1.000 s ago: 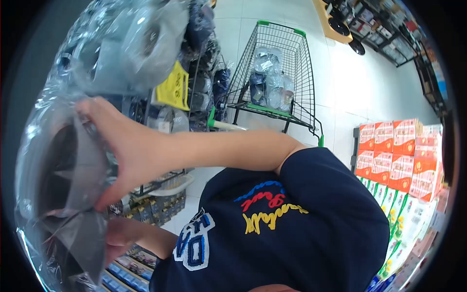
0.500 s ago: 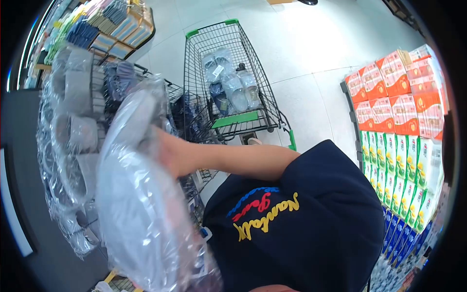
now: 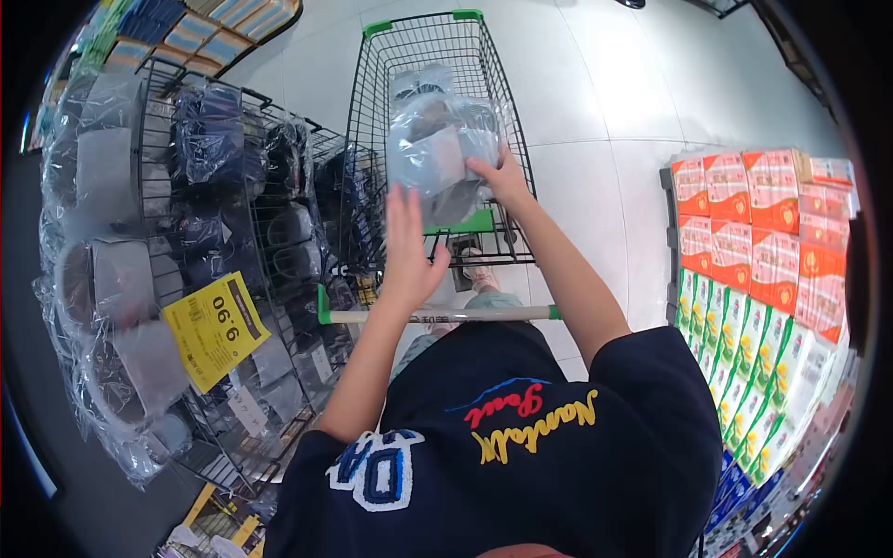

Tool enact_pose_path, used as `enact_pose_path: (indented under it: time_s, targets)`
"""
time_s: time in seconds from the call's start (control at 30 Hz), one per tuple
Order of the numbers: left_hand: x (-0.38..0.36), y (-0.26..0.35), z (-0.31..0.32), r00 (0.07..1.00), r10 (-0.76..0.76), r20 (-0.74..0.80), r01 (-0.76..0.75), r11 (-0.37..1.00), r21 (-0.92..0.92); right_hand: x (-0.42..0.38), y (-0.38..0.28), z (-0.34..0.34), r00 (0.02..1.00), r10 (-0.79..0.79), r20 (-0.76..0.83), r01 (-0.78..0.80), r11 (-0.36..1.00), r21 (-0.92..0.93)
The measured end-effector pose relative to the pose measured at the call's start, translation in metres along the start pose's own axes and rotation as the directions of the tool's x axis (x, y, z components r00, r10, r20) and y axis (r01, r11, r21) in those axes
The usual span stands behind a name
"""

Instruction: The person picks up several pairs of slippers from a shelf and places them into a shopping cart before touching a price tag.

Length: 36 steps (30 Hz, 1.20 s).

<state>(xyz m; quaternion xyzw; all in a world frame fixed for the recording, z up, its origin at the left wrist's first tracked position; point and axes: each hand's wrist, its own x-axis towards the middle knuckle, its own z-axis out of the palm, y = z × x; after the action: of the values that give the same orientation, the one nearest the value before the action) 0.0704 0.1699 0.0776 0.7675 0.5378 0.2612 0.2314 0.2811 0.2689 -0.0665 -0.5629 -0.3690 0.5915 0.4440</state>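
Over the shopping cart [image 3: 371,84] I see light grey-blue slippers [image 3: 409,156] in a clear plastic bag. My right hand [image 3: 505,179] grips the right edge of that bag, thumb on top. At the bag's near left corner is my left hand [image 3: 409,251], fingers stretched out and thumb apart. Its fingertips meet the bag's edge in the view, though contact is hard to tell. Another bagged pair [image 3: 423,78] shows behind, inside the cart; the rest of the cart's contents is mostly covered.
To my left, a wire rack [image 3: 265,232] carries bagged slippers and a yellow price tag [image 3: 217,330]. Stacked red packs [image 3: 749,200] and green-white packs [image 3: 744,335] stand at right. The cart handle [image 3: 446,315] crosses before my body. Folded towels [image 3: 200,37] lie at far left.
The bagged slippers have moved from beside the left rack to over the cart, with my right hand on them. My left hand has come into clear view. The camera view has shifted.
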Motion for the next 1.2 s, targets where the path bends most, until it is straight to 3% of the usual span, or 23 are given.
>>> enact_pose_path:
  time_s: [0.07,0.13,0.17,0.2,0.23,0.27,0.33,0.43,0.47,0.53,0.57,0.6,0.63,0.67,0.7,0.73,0.77,0.8,0.87,0.97,1.03,1.2]
  targets:
    - [0.011,-0.023,0.021,0.991,-0.048,0.122,0.055,0.997,-0.055,0.039,0.039,-0.013,0.998,0.05,-0.046,-0.056,0.986,-0.156]
    - [0.019,-0.026,0.027,0.95,-0.145,0.277,0.202,0.961,-0.187,0.059,0.026,-0.017,0.977,0.204,-0.058,-0.211,0.962,-0.172]
    - [0.016,-0.029,0.033,0.954,-0.109,0.277,0.148,0.982,-0.121,0.071,0.018,-0.017,0.959,0.277,-0.066,-0.284,0.942,-0.178]
    - [0.013,-0.031,0.039,0.958,-0.073,0.278,0.092,0.994,-0.054,0.095,0.035,-0.024,0.959,0.274,-0.069,-0.28,0.956,-0.091]
    - [0.009,-0.026,0.039,0.943,-0.092,0.321,0.131,0.986,-0.103,0.12,0.062,-0.032,0.958,0.277,-0.072,-0.278,0.961,-0.003]
    - [0.005,-0.018,0.037,0.926,-0.107,0.362,0.172,0.973,-0.151,0.144,0.083,-0.036,0.973,0.144,-0.179,-0.187,0.951,-0.247]
    - [-0.01,-0.01,0.035,0.88,-0.158,0.448,0.266,0.945,-0.19,0.173,0.119,-0.035,0.946,-0.186,-0.266,-0.052,0.722,-0.69]
    - [-0.051,-0.017,0.041,0.856,-0.183,0.483,0.253,0.964,-0.083,0.171,0.145,-0.01,0.991,0.114,-0.074,-0.13,0.631,-0.765]
    - [-0.064,-0.019,0.039,0.869,-0.151,0.471,0.223,0.97,-0.101,0.161,0.162,0.001,0.992,0.116,-0.054,-0.114,0.606,-0.788]
    - [-0.081,-0.019,0.029,0.865,-0.142,0.482,0.199,0.978,-0.069,0.131,0.171,0.01,0.932,0.312,0.182,-0.066,0.643,-0.763]
    - [-0.089,-0.018,0.023,0.864,-0.139,0.484,0.187,0.981,-0.052,0.117,0.209,0.016,0.917,0.328,0.225,-0.06,0.672,-0.738]
    - [-0.094,-0.017,0.015,0.866,-0.143,0.479,0.202,0.976,-0.074,0.095,0.212,0.022,0.894,0.351,0.279,0.056,0.528,-0.847]
    - [-0.099,-0.013,0.005,0.871,-0.152,0.468,0.22,0.971,-0.095,0.069,0.206,0.027,0.823,0.449,0.346,0.076,0.518,-0.852]
    - [-0.103,-0.011,-0.006,0.88,-0.166,0.446,0.238,0.965,-0.112,0.044,0.212,0.026,0.789,0.415,0.453,0.254,0.451,-0.856]
    - [-0.106,-0.009,-0.019,0.89,-0.165,0.424,0.241,0.962,-0.132,0.029,0.186,0.036,0.586,0.599,0.546,0.471,0.297,-0.831]
    - [-0.109,-0.005,-0.032,0.903,-0.171,0.395,0.247,0.957,-0.15,0.012,0.163,0.038,0.622,0.582,0.524,0.369,0.372,-0.852]
    - [-0.114,-0.002,-0.045,0.915,-0.183,0.361,0.256,0.952,-0.167,0.011,0.156,0.046,0.596,0.622,0.508,0.361,0.358,-0.861]
    - [-0.12,0.001,-0.058,0.929,-0.203,0.31,0.265,0.948,-0.175,0.019,0.167,0.045,0.564,0.614,0.553,0.342,0.436,-0.832]
    - [-0.131,0.012,-0.091,0.944,-0.224,0.241,0.278,0.935,-0.22,-0.014,0.088,0.064,0.576,0.627,0.525,0.18,0.529,-0.829]
    - [-0.154,0.025,-0.138,0.975,-0.208,0.073,0.22,0.925,-0.31,-0.019,0.057,0.081,0.594,0.526,0.609,0.322,0.538,-0.779]
    - [-0.171,0.04,-0.178,0.98,-0.199,0.009,0.184,0.888,-0.422,-0.053,-0.011,0.117,0.578,0.511,0.636,0.32,0.576,-0.753]
    - [-0.233,0.081,-0.256,0.949,-0.166,-0.267,0.045,0.912,-0.408,-0.135,-0.16,0.219,0.096,0.466,0.88,0.381,0.799,-0.465]
